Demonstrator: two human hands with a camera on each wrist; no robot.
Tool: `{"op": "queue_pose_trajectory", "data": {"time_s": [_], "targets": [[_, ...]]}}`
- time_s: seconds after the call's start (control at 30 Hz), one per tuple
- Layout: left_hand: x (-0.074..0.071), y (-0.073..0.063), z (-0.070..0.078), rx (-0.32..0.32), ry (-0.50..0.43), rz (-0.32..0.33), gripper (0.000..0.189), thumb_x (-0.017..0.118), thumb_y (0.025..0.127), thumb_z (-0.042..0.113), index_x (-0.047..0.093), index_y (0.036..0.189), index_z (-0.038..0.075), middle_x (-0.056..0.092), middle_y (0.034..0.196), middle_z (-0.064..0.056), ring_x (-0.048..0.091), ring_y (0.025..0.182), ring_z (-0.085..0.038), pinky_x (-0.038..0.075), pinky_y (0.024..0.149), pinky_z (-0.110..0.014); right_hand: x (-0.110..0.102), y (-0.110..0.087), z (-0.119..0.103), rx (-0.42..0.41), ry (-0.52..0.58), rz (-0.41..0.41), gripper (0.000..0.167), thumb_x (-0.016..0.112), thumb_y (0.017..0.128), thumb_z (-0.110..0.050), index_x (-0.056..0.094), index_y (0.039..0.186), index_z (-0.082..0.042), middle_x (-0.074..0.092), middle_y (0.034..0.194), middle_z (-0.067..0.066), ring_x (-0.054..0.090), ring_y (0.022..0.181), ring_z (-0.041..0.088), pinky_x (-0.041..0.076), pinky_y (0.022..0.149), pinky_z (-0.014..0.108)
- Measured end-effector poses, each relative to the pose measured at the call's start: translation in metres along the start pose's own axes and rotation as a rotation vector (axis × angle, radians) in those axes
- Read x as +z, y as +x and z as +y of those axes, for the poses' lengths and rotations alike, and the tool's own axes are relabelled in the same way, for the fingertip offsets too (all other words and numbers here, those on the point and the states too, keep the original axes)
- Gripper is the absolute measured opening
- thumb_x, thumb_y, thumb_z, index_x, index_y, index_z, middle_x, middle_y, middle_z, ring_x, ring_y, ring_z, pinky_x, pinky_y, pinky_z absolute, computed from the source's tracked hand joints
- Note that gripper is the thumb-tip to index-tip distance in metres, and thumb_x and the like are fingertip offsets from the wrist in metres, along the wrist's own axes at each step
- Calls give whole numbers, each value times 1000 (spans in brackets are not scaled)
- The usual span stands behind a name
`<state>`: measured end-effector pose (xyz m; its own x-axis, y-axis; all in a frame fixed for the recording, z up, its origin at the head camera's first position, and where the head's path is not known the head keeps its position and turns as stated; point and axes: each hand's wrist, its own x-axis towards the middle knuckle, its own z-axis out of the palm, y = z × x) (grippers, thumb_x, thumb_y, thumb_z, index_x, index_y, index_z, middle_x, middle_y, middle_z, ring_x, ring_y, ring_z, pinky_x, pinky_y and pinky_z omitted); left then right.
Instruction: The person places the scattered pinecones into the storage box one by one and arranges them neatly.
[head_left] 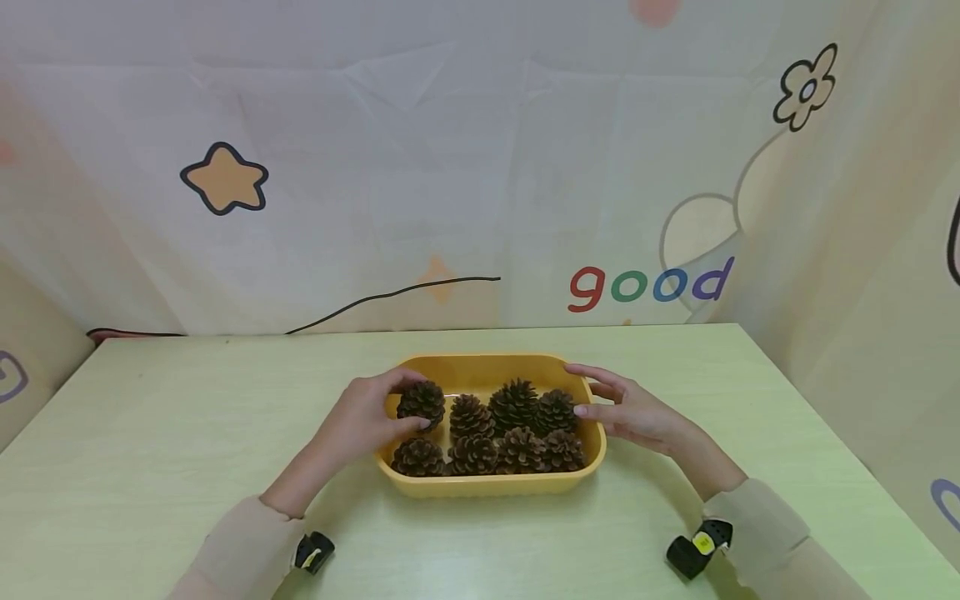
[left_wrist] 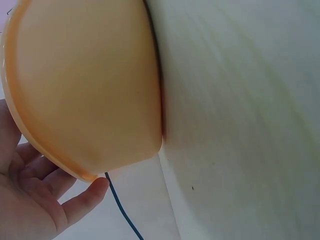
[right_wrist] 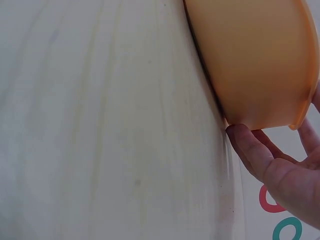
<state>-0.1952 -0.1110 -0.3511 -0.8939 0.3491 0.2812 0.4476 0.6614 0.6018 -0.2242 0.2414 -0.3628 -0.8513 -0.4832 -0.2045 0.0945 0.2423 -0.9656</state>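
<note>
A yellow plastic tub stands on the table with several brown pine cones inside. At its left end my left hand holds one pine cone between thumb and fingers, over the tub's inside. My right hand grips the tub's right end, thumb over the rim and other fingers along the outside. In the right wrist view, fingertips meet the lower part of the tub wall. The left wrist view shows the tub's outer wall, which hides the held cone there.
The pale green table spreads around the tub. Behind it hangs a light cloth backdrop with a star, a flower and the word "good". Black devices are strapped at both wrists, close above the table.
</note>
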Motion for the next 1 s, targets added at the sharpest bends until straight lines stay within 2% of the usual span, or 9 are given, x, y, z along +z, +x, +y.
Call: {"op": "queue_pose_trajectory", "data": {"time_s": [0.37, 0.57, 0.77, 1.0], "targets": [[-1, 2, 3, -6, 117, -62, 43, 76, 75, 23, 60, 113, 10, 67, 101, -6, 62, 91, -21, 52, 75, -36, 0, 0, 0, -1, 0, 3, 68, 62, 87, -19, 26, 144, -13, 16, 146, 25, 43, 119, 38, 46, 92, 45], [0, 5, 5, -2, 164, -113, 42, 76, 74, 21, 59, 112, 10, 67, 100, -6, 62, 79, -17, 51, 66, -31, 1, -1, -1, -5, 5, 9, 68, 63, 87, -19, 26, 144, -12, 17, 145, 25, 44, 118, 37, 46, 91, 45], [4, 5, 6, -20, 174, -146, 43, 76, 74, 23, 59, 112, 9, 66, 101, -7, 62, 91, -23, 52, 77, -37, 1, 0, 0, 3, 0, 15, 69, 63, 87, -19, 25, 144, -12, 16, 146, 24, 40, 121, 40, 45, 92, 45], [3, 6, 9, -28, 175, -163, 44, 75, 75, 22, 59, 113, 7, 66, 103, -8, 61, 95, -24, 51, 81, -38, 1, -1, -1, -2, 0, 11, 68, 62, 87, -19, 25, 144, -12, 17, 146, 25, 43, 118, 37, 45, 92, 45]]}}
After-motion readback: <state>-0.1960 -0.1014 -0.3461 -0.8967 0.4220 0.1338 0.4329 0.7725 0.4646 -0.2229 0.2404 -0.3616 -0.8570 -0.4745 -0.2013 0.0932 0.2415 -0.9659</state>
